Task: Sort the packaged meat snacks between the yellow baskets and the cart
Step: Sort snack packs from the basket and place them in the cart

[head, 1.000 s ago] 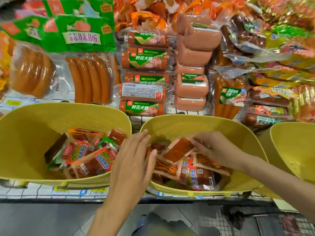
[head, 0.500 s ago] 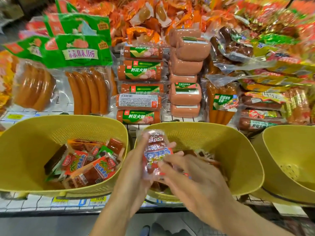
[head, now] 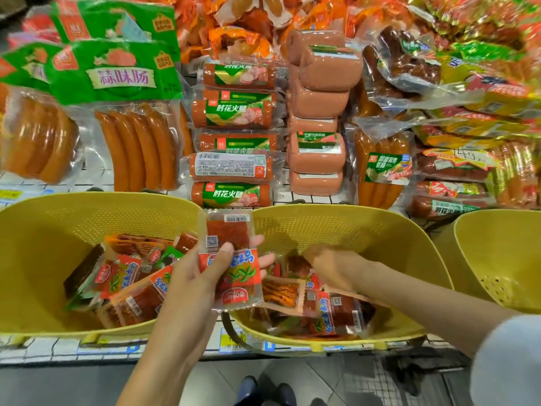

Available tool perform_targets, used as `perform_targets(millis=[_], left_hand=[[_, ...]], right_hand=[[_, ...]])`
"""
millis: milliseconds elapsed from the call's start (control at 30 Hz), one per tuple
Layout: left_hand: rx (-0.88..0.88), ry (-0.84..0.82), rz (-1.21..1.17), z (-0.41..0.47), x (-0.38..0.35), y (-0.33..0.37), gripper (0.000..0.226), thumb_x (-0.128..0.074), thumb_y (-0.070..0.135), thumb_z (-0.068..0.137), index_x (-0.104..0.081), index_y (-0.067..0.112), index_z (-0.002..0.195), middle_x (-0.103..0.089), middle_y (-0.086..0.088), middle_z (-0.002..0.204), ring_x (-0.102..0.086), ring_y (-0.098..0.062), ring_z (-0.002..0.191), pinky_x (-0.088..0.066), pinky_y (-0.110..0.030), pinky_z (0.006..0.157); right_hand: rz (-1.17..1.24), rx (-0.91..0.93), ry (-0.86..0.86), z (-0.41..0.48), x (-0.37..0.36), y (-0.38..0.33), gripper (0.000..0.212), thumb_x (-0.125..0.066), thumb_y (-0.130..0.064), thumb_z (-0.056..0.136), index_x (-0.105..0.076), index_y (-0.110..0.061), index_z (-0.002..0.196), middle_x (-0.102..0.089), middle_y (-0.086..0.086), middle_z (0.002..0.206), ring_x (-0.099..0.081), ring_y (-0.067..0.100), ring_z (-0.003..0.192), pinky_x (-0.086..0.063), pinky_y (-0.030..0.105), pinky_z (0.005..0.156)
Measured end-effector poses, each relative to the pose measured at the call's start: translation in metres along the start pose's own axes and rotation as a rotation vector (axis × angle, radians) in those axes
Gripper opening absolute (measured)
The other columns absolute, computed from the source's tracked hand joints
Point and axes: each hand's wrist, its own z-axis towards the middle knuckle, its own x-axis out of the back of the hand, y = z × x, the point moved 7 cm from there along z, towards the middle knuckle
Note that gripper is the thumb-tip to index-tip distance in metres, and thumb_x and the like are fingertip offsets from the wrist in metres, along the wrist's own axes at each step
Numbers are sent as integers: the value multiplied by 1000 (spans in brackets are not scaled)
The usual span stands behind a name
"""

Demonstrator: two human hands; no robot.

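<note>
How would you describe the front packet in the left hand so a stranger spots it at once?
Find the gap between the left yellow basket and the middle yellow basket. There the left hand grips a clear snack packet with a red-and-green label. Unlike lookalikes lying in the baskets, it is held upright.

Motion blur smears the right hand (head: 330, 266), so whether its fingers (head: 313, 254) hold anything cannot be told. The packets (head: 231, 259) hide most fingers of the left hand (head: 187, 279). The picture's edge cuts off the right basket (head: 497, 253); the price tags (head: 231, 341) are unreadable.
</note>
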Motion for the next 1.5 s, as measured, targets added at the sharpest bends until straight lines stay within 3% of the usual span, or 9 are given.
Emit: perform_targets(millis=[133,233,367,467,767,967,1267,1367,1500], left_hand=[[10,3,-35,0,4,0,31,-49,22,92,-60,14,119,-71,-7,112,-70,-30,97,-58,-39,69],[18,27,-78,1,6,2,32,-51,23,90,-60,16,120,-71,-6,111,-70,-29,97,-58,-38,67],[9,74,-89,4,1,0,39,-54,25,85,-58,14,122,-73,-7,106,-72,-25,91,-59,-37,63],[31,122,-103,4,-3,-7,47,-61,33,79,-60,18,123,-73,-2,105,-72,-14,85,-56,-26,54],[-8,124,38,20,-7,1,23,-63,17,82,-66,17,105,-75,-8,94,-73,-20,85,-59,-38,64],[-6,159,44,17,12,10,28,-59,12,87,-62,12,115,-74,-8,99,-72,-22,93,-58,-45,73],[93,75,-66,6,6,0,37,-62,12,82,-62,14,118,-71,-7,110,-69,-23,100,-57,-43,79],[135,-2,-102,3,5,0,49,-65,6,71,-62,11,119,-70,-10,113,-68,-24,102,-57,-47,76],[115,-4,-113,2,7,3,45,-61,2,76,-61,9,120,-70,-10,113,-67,-23,105,-56,-48,78]], right_hand=[[290,-41,10,-1,12,2,19,-44,-5,97,-60,-10,105,-65,5,87,-63,18,71,-49,22,57],[774,-114,195,-26,43,18,16,-52,-12,96,-65,-7,89,-61,-5,65,-67,18,68,-54,39,63],[1618,-33,89,-61,59,-6,26,-56,-20,89,-64,-1,105,-71,18,99,-69,34,91,-57,45,79],[1764,-2,114,-70,73,-25,33,-56,-22,88,-59,1,111,-69,20,104,-67,37,95,-52,53,85],[1323,-202,328,-35,84,-11,51,-44,-49,90,-71,-9,71,-61,-5,58,-52,5,51,-44,14,53],[496,-136,-77,-9,-2,21,37,-49,-18,97,-49,-12,133,-54,6,133,-52,22,119,-43,32,102],[235,-27,-260,16,-24,4,66,-52,-38,93,-25,-12,147,-27,8,151,-25,27,138,-25,40,114],[309,-8,-221,21,-22,-5,58,-61,-36,89,-42,-4,133,-43,14,138,-41,28,128,-37,32,102],[414,-66,-132,20,-19,-6,92,-78,-33,74,-27,-3,144,-38,12,147,-36,28,133,-30,35,110]])
